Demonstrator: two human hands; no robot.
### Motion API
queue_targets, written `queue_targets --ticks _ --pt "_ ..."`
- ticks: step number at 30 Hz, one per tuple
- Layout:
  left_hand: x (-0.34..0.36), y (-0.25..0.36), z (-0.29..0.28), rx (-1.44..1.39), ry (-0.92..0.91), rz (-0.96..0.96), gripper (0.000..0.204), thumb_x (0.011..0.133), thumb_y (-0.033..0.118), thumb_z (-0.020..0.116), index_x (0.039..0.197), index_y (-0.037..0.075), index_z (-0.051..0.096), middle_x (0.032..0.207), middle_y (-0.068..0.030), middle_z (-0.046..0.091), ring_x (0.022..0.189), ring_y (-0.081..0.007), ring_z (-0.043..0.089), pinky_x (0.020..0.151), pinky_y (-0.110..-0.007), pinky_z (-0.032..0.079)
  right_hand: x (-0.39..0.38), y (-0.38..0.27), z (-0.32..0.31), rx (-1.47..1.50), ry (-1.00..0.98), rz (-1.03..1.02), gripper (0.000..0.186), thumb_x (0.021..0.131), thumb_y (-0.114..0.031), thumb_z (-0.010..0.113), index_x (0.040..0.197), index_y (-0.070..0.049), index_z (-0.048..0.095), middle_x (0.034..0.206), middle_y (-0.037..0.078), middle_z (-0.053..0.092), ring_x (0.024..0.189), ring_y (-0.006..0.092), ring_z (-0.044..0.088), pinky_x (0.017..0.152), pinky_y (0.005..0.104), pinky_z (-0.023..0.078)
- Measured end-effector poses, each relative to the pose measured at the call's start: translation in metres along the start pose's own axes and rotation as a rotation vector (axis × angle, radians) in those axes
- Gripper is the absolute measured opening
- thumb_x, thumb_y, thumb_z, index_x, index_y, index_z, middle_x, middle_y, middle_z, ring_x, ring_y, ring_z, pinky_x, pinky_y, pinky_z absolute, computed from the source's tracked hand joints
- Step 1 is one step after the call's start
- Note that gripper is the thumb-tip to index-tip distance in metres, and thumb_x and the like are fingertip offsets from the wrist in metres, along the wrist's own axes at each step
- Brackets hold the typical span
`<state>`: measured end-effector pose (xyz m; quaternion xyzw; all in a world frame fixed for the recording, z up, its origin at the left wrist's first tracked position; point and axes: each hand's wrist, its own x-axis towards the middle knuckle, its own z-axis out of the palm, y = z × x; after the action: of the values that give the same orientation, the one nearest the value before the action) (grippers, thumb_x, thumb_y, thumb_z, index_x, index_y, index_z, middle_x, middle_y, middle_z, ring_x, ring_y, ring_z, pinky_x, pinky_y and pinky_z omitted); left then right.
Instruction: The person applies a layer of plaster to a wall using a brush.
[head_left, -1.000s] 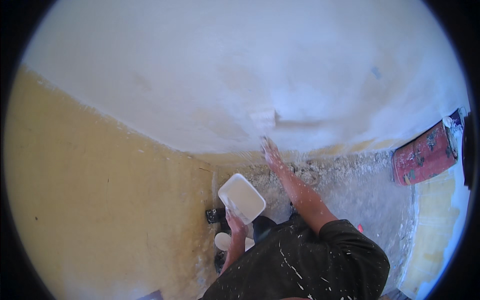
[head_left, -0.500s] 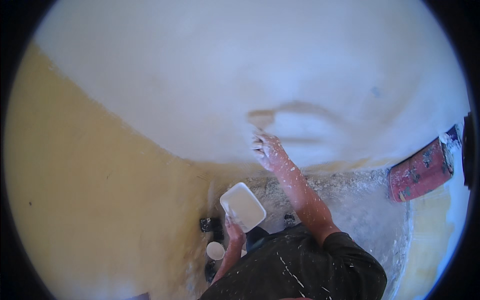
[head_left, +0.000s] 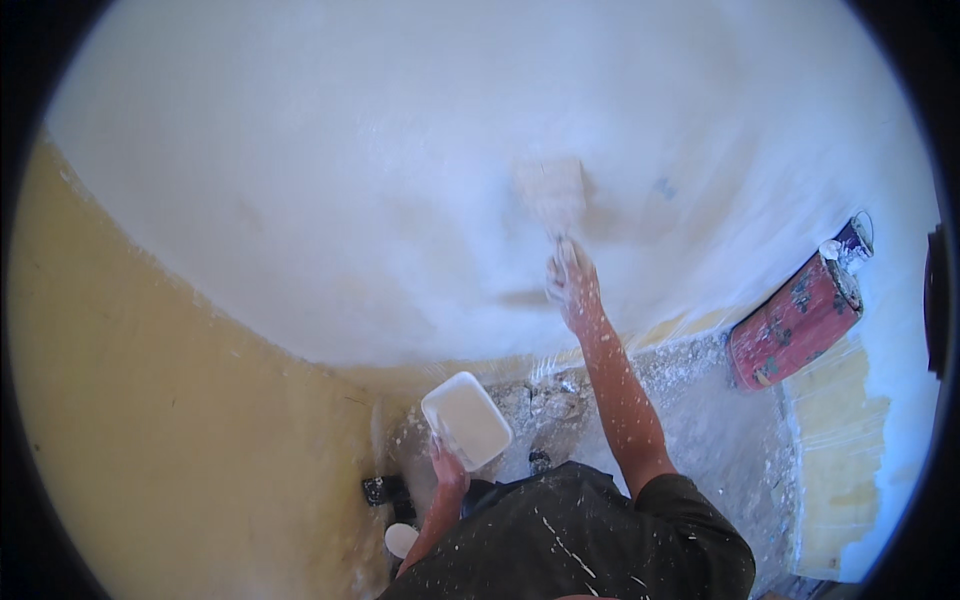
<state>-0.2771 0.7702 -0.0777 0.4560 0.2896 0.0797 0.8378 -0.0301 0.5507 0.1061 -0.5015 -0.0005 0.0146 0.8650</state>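
My right hand [head_left: 573,283], flecked with white, is closed around the handle of a wide paintbrush [head_left: 553,190]. The brush's pale beige head is smeared by motion and lies against or close to the white-coated wall [head_left: 330,150]; I cannot tell whether it touches. Lower down on the left, my left hand [head_left: 449,466] grips the side of a white rectangular tub [head_left: 437,393]. Whitish paint [head_left: 470,425] shows inside the tub, which is tilted toward me. Part of the left hand's fingers is hidden by the tub.
Uncoated yellow wall [head_left: 150,350] fills the left side. A scuffed red drum [head_left: 795,322] stands at the right with a dark can [head_left: 853,243] on its top. Paint spatters mark the grey floor [head_left: 700,430]. A round white container [head_left: 401,541] and a black object [head_left: 382,490] lie low left.
My right hand has swept the brush up and to the right across the wall. The whole view has shifted somewhat. The tub remains in my left hand.
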Motion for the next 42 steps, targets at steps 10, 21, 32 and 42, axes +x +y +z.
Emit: queue_targets --ticks 10,21,32,42 --pt "-0.003 -0.005 0.008 0.143 -0.072 -0.005 0.045 0.095 0.034 0.031 0.133 0.012 0.029 0.126 -0.0095 0.042 0.111 -0.0236 0.046 0.092 -0.037 0.039 -0.026 0.093 -0.121 0.021 0.145 0.383 0.026 0.084 -0.035 0.054 0.095 -0.011 0.052 0.064 -0.002 0.045 0.043 0.0063 0.036 0.035 0.0196 0.028" --pt "-0.012 0.015 0.021 0.013 -0.089 -0.046 0.042 0.095 0.031 0.029 0.132 0.011 0.029 0.129 -0.0068 0.041 0.114 -0.0240 0.043 0.095 -0.039 0.037 -0.027 -0.192 -0.009 -0.037 -0.108 0.011 0.030 0.087 -0.019 0.049 0.114 -0.007 0.050 0.073 -0.002 0.050 0.049 0.0048 0.040 0.037 0.0156 0.030" --pt "0.009 0.001 -0.009 0.061 -0.132 -0.042 0.039 0.094 0.025 0.029 0.130 0.009 0.033 0.127 -0.0084 0.041 0.116 -0.0234 0.041 0.099 -0.039 0.032 0.004 0.008 -0.085 -0.333 0.012 -0.115 0.039 0.086 -0.030 0.050 0.121 -0.011 0.047 0.082 0.002 0.043 0.072 0.0138 0.042 0.059 0.0251 0.038" --pt "0.012 -0.007 -0.022 0.589 -0.329 0.209 0.040 0.093 0.020 0.029 0.132 0.015 0.029 0.128 -0.0093 0.040 0.117 -0.0244 0.038 0.101 -0.041 0.030 -0.058 0.213 -0.237 -1.016 -0.038 0.094 0.018 0.078 -0.013 0.052 0.094 -0.005 0.051 0.086 0.011 0.051 0.074 0.0237 0.049 0.060 0.0333 0.039"
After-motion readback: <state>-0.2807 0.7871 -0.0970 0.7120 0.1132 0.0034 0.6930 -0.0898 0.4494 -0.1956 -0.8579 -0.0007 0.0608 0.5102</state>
